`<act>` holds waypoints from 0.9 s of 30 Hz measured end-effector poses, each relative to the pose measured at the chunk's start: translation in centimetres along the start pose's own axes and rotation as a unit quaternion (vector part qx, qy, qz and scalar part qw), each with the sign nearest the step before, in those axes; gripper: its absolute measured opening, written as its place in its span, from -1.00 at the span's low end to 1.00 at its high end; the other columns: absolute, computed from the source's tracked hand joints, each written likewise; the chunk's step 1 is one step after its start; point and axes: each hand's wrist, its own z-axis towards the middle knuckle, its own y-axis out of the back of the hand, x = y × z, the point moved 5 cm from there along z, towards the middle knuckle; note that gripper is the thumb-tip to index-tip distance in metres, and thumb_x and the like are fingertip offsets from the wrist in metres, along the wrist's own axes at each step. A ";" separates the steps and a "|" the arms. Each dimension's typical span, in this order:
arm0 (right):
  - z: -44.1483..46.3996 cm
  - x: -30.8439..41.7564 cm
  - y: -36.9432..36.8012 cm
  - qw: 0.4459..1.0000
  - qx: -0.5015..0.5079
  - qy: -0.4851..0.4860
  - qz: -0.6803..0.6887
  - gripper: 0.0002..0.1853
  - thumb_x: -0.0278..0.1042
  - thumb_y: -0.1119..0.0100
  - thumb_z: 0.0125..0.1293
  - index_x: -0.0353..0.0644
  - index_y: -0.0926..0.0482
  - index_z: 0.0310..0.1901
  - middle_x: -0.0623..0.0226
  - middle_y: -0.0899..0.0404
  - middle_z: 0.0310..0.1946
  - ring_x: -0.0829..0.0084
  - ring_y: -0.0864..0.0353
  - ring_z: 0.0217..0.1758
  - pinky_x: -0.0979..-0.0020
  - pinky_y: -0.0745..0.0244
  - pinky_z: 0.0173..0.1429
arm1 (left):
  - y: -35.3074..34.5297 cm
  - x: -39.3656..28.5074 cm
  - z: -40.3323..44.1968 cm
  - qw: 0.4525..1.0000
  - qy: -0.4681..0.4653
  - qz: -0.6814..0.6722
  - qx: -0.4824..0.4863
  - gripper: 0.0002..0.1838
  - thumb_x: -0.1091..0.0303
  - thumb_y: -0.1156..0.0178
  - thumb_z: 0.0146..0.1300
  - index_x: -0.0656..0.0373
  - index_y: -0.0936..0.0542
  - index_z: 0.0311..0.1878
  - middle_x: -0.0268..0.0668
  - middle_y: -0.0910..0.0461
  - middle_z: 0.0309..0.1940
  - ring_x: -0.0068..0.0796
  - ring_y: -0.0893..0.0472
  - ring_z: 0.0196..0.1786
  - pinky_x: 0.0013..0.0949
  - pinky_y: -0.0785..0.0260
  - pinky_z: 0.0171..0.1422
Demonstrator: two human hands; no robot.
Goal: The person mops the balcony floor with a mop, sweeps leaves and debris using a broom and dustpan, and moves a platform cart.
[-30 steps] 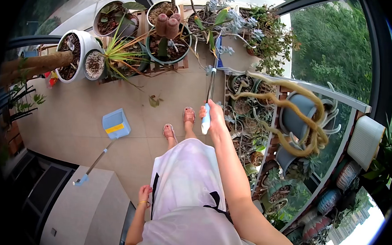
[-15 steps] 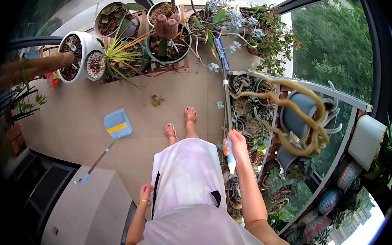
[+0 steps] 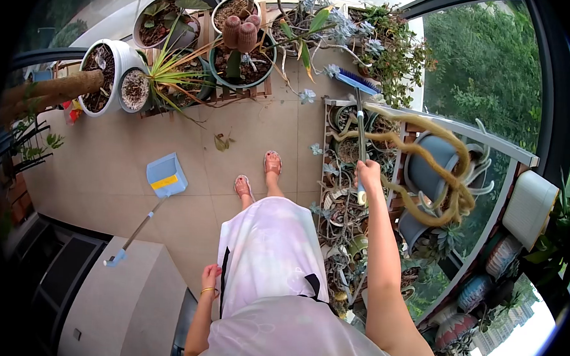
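Observation:
My right hand [image 3: 367,174] is wrapped round the handle of a broom [image 3: 361,127] near its pale end. The broom's blue head [image 3: 359,82] is at the far right corner, beside the trailing succulents [image 3: 394,64]. Its handle passes over potted plants on the low rack [image 3: 329,135]. My left hand [image 3: 211,278] hangs by my apron [image 3: 271,254], fingers loosely curled and nothing held. A blue dustpan [image 3: 167,174] with a yellow label and a long handle stands on the tiles to the left.
Dry leaves [image 3: 223,142] lie on the tiled floor [image 3: 249,124]. Potted plants, including a cactus [image 3: 241,34] and a white pot [image 3: 113,82], line the far side. On the right, a long twisting cactus [image 3: 452,187] leans out from a railing [image 3: 493,137].
My right hand has moved forward and right with the broom. The broom head has swung right, from near the pots to the corner by the rack. The dustpan remains standing on the floor.

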 end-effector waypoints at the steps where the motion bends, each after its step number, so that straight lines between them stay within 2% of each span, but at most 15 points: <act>1: 0.9 0.4 -0.1 1.000 0.002 -0.001 -0.006 -0.81 -0.32 0.03 0.26 -0.30 -0.37 -0.33 0.32 -0.37 -0.65 0.50 -0.36 -0.72 0.44 -0.30 -0.70 | -0.2 -0.2 0.0 1.000 -0.010 -0.008 0.001 -0.74 0.22 -0.03 0.26 0.22 -0.47 -0.15 -0.22 -0.55 -0.28 -0.42 -0.54 -0.19 -0.39 -0.35 -0.01; 3: 3.1 0.3 0.1 1.000 0.002 -0.019 -0.010 -0.80 -0.32 0.02 0.26 -0.32 -0.37 -0.30 0.31 -0.38 -0.64 0.49 -0.36 -0.72 0.44 -0.31 -0.70 | -0.4 -0.4 -0.3 1.000 -0.007 -0.004 -0.004 -0.74 0.22 -0.03 0.25 0.22 -0.47 -0.15 -0.23 -0.55 -0.28 -0.43 -0.53 -0.19 -0.40 -0.35 -0.02; 4: 3.9 0.1 0.7 0.999 -0.044 -0.018 -0.017 -0.76 -0.33 -0.05 0.20 -0.38 -0.42 -0.24 0.27 -0.46 -0.62 0.44 -0.45 -0.68 0.38 -0.38 -0.66 | -0.5 -0.5 -0.5 1.000 -0.005 0.002 -0.008 -0.74 0.22 -0.03 0.25 0.21 -0.47 -0.15 -0.23 -0.55 -0.28 -0.43 -0.53 -0.19 -0.40 -0.35 -0.03; 8: 5.0 2.6 0.8 0.994 -0.082 -0.003 -0.068 -0.76 -0.34 -0.05 0.21 -0.43 -0.43 -0.34 0.21 -0.45 -0.69 0.36 -0.49 -0.70 0.33 -0.39 -0.64 | -0.8 -0.1 -0.8 1.000 -0.002 -0.015 -0.014 -0.76 0.23 -0.04 0.25 0.20 -0.48 -0.16 -0.24 -0.55 -0.29 -0.44 -0.53 -0.20 -0.40 -0.35 -0.03; 10: 6.8 3.3 0.4 0.986 -0.099 -0.036 -0.131 -0.77 -0.36 -0.04 0.21 -0.43 -0.43 -0.39 0.19 -0.45 -0.71 0.32 -0.49 -0.71 0.31 -0.39 -0.64 | -0.9 0.1 -0.9 1.000 -0.007 -0.021 -0.011 -0.76 0.23 -0.04 0.25 0.20 -0.48 -0.16 -0.24 -0.55 -0.29 -0.44 -0.53 -0.20 -0.40 -0.35 -0.03; 13: 9.3 4.5 -1.2 0.990 -0.107 -0.094 0.018 -0.81 -0.43 0.06 0.22 -0.45 -0.38 -0.34 0.10 -0.44 -0.67 0.23 -0.47 -0.72 0.25 -0.35 -0.70 | -1.1 0.2 -0.7 0.999 -0.017 -0.034 -0.001 -0.77 0.23 -0.05 0.24 0.20 -0.48 -0.17 -0.24 -0.54 -0.30 -0.44 -0.52 -0.20 -0.41 -0.35 -0.04; 14: 10.4 4.8 -1.4 0.990 -0.107 -0.091 0.017 -0.81 -0.43 0.06 0.22 -0.45 -0.38 -0.34 0.10 -0.44 -0.67 0.23 -0.47 -0.72 0.25 -0.35 -0.70 | -1.2 0.1 -0.7 0.999 -0.005 -0.037 -0.009 -0.77 0.23 -0.05 0.23 0.19 -0.48 -0.17 -0.25 -0.54 -0.30 -0.45 -0.52 -0.20 -0.41 -0.35 -0.04; 16: 12.1 4.3 -1.7 0.986 -0.049 -0.117 0.110 -0.88 -0.47 0.09 0.20 -0.37 -0.33 -0.33 0.16 -0.35 -0.69 0.31 -0.38 -0.75 0.32 -0.29 -0.73 | -1.1 -0.1 -0.8 0.999 0.007 -0.039 -0.017 -0.77 0.24 -0.06 0.23 0.19 -0.47 -0.18 -0.25 -0.54 -0.31 -0.45 -0.52 -0.20 -0.42 -0.35 -0.04; 17: 12.9 3.9 -1.7 0.987 -0.014 -0.074 0.141 -0.90 -0.46 0.16 0.20 -0.32 -0.26 -0.31 0.18 -0.32 -0.67 0.36 -0.33 -0.76 0.38 -0.26 -0.75 | -1.0 0.0 -0.9 0.999 0.009 -0.039 -0.017 -0.77 0.23 -0.06 0.23 0.19 -0.48 -0.18 -0.26 -0.54 -0.31 -0.46 -0.52 -0.20 -0.42 -0.35 -0.05; 20: 13.0 3.5 -0.6 0.973 0.044 -0.125 0.190 -0.88 -0.42 0.24 0.22 -0.24 -0.13 -0.25 0.24 -0.25 -0.69 0.43 -0.24 -0.78 0.41 -0.25 -0.76 | -0.2 2.3 -0.4 0.999 0.001 -0.051 -0.013 -0.77 0.23 -0.07 0.22 0.19 -0.48 -0.19 -0.27 -0.54 -0.31 -0.48 -0.51 -0.21 -0.43 -0.35 -0.05; 22: 12.3 3.7 -0.3 0.972 0.067 -0.123 0.187 -0.89 -0.38 0.27 0.26 -0.24 -0.14 -0.32 0.28 -0.26 -0.71 0.46 -0.24 -0.78 0.45 -0.23 -0.76 | 0.2 3.6 0.7 0.998 -0.010 -0.061 -0.006 -0.77 0.23 -0.07 0.22 0.18 -0.48 -0.20 -0.28 -0.54 -0.31 -0.48 -0.51 -0.22 -0.44 -0.35 -0.05; 25: 9.5 4.0 -1.4 0.968 0.098 -0.130 0.193 -0.79 -0.29 0.31 0.31 -0.23 -0.14 -0.42 0.35 -0.25 -0.75 0.50 -0.23 -0.78 0.50 -0.22 -0.75 | 0.7 4.1 1.4 0.998 -0.011 -0.060 -0.004 -0.77 0.23 -0.08 0.22 0.19 -0.48 -0.21 -0.29 -0.54 -0.31 -0.49 -0.51 -0.21 -0.45 -0.35 -0.07; 26: 7.8 4.1 -2.3 0.952 0.112 -0.167 0.232 -0.76 -0.26 0.31 0.32 -0.22 -0.14 -0.44 0.36 -0.26 -0.75 0.52 -0.23 -0.78 0.51 -0.21 -0.74 | 0.7 3.3 1.4 0.999 -0.013 -0.049 -0.003 -0.77 0.23 -0.08 0.22 0.20 -0.48 -0.21 -0.28 -0.54 -0.32 -0.48 -0.52 -0.22 -0.44 -0.36 -0.07; 27: 5.0 5.0 -3.0 0.953 0.124 -0.139 0.237 -0.78 -0.28 0.30 0.32 -0.22 -0.14 -0.43 0.36 -0.26 -0.74 0.52 -0.23 -0.78 0.51 -0.21 -0.74 | 0.6 2.7 1.4 0.999 -0.016 -0.038 -0.003 -0.78 0.24 -0.08 0.22 0.20 -0.48 -0.21 -0.28 -0.54 -0.32 -0.47 -0.52 -0.22 -0.43 -0.37 -0.07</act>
